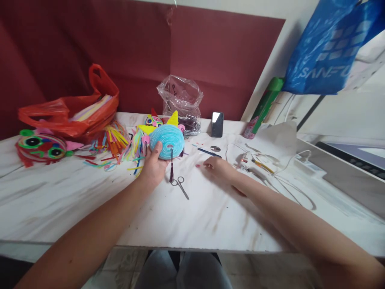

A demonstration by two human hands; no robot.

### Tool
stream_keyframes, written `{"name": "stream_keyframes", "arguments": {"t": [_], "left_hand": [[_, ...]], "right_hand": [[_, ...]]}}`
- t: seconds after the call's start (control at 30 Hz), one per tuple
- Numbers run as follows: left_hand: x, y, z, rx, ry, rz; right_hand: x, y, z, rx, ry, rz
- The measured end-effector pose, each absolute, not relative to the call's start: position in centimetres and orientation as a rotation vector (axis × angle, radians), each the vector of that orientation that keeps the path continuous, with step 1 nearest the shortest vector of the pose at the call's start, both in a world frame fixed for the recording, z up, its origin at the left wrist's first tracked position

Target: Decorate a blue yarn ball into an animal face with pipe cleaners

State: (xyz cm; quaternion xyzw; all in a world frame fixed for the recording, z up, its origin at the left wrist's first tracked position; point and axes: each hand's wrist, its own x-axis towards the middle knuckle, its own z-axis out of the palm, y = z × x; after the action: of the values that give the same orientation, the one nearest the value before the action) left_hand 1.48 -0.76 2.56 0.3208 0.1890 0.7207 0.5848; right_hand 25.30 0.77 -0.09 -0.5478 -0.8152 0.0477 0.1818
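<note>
Turquoise coils make up the round ornament I hold up over the desk, left of its middle, my left fingers pinching its near rim, thumb on the face, the other fingers mostly hidden behind. Its far side is turned from me, and I can't tell whether the yellow points showing above it belong to it or to something behind. A dark tassel hangs from its centre, the tip overlapping one ring of the scissors. My right fingers are curled low near a small pink bit; whether they pinch anything I can't tell. A dark pen lies just beyond them, partly covered by my hand. At far right the monitor is cut off by the view. Paper strips crowd my left hand's outer side, and white cables tangle beyond my right wrist. Between my forearms, bare desk runs from the scissors to the front edge, the widest open room I have.
</note>
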Motion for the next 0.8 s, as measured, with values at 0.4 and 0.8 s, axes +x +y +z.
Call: {"name": "stream_keyframes", "arguments": {"t": [0.4, 0.8], "left_hand": [[0.8, -0.1, 2.3, 0.727, 0.468, 1.706], [1.3, -0.5, 1.3, 0.723, 0.569, 1.659]], "right_hand": [[24.0, 3.7, -2.0, -1.571, -2.143, 0.222], [23.0, 3.4, -2.1, -1.346, -1.927, 0.564]]}}
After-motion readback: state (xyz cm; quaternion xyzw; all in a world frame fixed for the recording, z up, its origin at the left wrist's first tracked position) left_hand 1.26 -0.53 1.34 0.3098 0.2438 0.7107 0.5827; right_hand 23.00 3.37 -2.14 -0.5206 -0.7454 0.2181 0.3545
